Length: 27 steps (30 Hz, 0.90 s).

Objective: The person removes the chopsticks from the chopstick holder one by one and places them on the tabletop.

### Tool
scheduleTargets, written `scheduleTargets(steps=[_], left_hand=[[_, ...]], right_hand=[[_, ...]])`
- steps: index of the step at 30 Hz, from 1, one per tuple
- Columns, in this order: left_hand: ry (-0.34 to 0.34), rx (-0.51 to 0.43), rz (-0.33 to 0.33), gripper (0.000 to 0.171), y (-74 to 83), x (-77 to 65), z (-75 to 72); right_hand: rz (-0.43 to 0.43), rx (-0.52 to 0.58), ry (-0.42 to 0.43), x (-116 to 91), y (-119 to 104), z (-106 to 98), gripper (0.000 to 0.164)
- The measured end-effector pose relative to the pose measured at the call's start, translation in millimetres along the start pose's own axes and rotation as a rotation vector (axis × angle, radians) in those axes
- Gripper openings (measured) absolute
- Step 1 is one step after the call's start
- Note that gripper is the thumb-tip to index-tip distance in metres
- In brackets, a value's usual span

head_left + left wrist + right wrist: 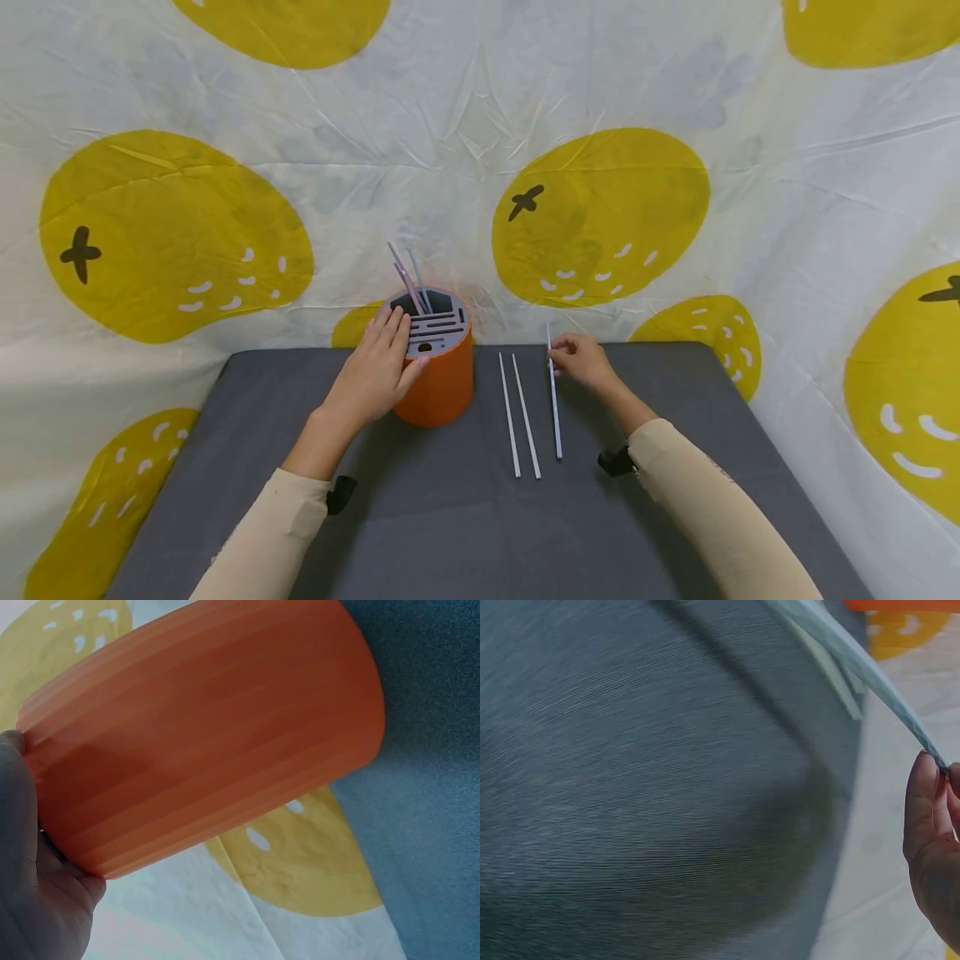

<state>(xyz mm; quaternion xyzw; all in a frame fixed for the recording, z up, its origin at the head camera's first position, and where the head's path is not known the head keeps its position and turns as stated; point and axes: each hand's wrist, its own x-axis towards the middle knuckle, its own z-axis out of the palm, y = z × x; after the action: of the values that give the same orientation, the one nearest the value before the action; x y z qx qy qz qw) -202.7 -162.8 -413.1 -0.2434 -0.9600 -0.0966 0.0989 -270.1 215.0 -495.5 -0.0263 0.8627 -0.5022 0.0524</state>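
Observation:
My left hand (377,365) rests on the top of an orange round holder (437,394), its fingers laid straight over the grey slotted lid (442,342) and its thumb near the front rim. In the left wrist view, parts of that hand (46,889) show at the rim. A pale blue chopstick (554,400) is pinched near its far end by my right hand (583,362); it slants above the table, casting a shadow in the right wrist view. Two whitish chopsticks (509,417) lie side by side between the holder and that hand.
Several pink and bluish chopsticks (408,279) stand in the lid's back opening. A dark grey cloth covers the table (465,533). Right behind it hangs a white curtain (450,200) with yellow fruit prints.

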Motion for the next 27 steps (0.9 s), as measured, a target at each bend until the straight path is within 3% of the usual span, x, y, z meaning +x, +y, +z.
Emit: scheduleTargets(steps=[15,27], left_hand=[[0.004,0.002,0.007,0.077,-2.7,-1.4,0.9],[0.004,-0.012,0.009,0.077,-2.3,-0.1,0.6]], right_hand=[[0.156,0.083,-0.049,0.1,22.4,25.5,0.023],[0.253,0.082,0.014,-6.0,20.9,37.4,0.019]])
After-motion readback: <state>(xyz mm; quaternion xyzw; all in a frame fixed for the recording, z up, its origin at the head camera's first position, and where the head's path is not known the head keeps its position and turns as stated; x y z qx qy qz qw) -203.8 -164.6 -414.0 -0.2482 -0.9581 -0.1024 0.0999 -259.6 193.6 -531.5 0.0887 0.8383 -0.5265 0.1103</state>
